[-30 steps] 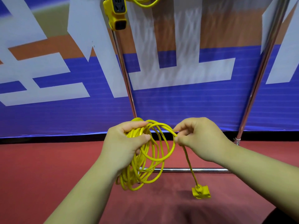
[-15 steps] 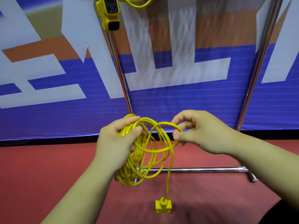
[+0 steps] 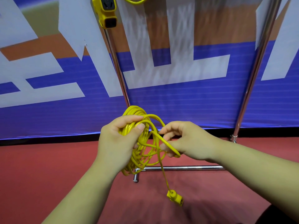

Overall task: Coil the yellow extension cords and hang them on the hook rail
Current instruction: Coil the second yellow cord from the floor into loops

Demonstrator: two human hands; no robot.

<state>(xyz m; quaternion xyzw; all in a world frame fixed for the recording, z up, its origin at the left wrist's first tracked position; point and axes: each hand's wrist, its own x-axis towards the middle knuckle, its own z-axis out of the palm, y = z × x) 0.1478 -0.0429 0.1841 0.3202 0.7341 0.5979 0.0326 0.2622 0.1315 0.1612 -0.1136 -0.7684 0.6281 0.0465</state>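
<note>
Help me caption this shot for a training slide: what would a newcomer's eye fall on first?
The bright yellow cord coil at centre, gripped by the left hand while the right hand pinches a loop of its loose end. Below, the plug hangs low over the red floor. At top, a second yellow socket block hangs by the steel post, against the blue-and-white banner.

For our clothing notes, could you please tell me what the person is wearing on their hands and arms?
Nothing that shows. The left hand and right hand are bare: no gloves, and no ring, watch or bracelet is visible. The left forearm and right forearm are uncovered down to the picture's edge, with no sleeve in view.
</note>
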